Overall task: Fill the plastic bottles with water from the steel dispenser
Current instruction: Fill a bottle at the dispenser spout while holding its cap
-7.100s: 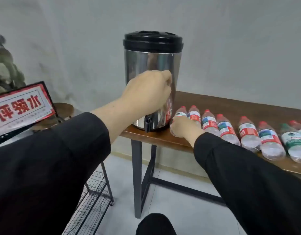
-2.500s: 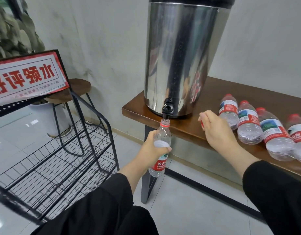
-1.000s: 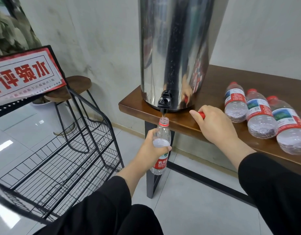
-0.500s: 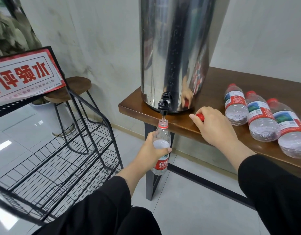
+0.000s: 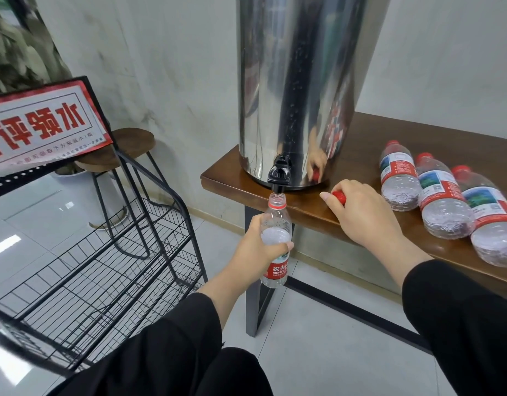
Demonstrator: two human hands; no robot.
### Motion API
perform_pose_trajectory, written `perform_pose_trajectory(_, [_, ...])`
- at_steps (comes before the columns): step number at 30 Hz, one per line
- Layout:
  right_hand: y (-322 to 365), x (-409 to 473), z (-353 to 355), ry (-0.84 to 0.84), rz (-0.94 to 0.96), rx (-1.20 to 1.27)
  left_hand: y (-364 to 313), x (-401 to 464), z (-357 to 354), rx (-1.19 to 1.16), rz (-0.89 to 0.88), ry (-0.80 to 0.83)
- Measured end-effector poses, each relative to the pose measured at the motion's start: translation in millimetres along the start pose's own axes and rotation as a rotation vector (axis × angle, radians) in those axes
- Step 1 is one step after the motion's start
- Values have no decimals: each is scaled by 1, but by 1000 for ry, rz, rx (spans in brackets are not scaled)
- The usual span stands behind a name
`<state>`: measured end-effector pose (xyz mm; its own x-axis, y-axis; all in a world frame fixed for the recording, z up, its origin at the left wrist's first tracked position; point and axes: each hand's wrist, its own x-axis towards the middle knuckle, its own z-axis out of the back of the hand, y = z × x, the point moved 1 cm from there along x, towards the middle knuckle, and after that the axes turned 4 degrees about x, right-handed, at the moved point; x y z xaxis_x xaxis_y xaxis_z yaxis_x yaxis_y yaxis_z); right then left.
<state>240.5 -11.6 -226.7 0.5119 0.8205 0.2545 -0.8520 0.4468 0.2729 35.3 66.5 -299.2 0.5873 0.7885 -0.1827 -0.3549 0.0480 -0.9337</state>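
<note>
Gripping an open bottle [image 5: 276, 241] with left hand [image 5: 256, 252], mouth right under the tap [image 5: 280, 174]. Pinching a red cap [image 5: 339, 196] in right hand [image 5: 360, 212] fingers (resting on the table [image 5: 369, 155]).

Walls [image 5: 172, 67]: pale, marbled.
Floor [image 5: 318, 352]: glossy grey tiles.
Wire rack [image 5: 103, 267]: left of grip.
Stool [image 5: 126, 147]: behind rack.

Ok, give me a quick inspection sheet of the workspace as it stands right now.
Surface: wooden table, dispenser at its left end.
Job's things: steel dispenser; open bottle upright, mouth under the black tap; three capped bottles lying on the table.
Clutter: nothing seen.
Grippers: left hand grips the bottle; right hand holds a red cap, resting on the table.
Cables: nothing seen.
Surroundings: black wire rack, red sign, stool, plant, tiled floor.
</note>
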Motion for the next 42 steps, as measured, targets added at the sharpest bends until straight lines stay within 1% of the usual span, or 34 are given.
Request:
perform_pose_trajectory(12, [1, 0, 1, 5, 2, 6, 0, 0, 4, 21, 29, -14])
perform_pose_trajectory(42, [-1, 1, -1, -1, 1, -8, -3, -4, 2, 85, 33, -25])
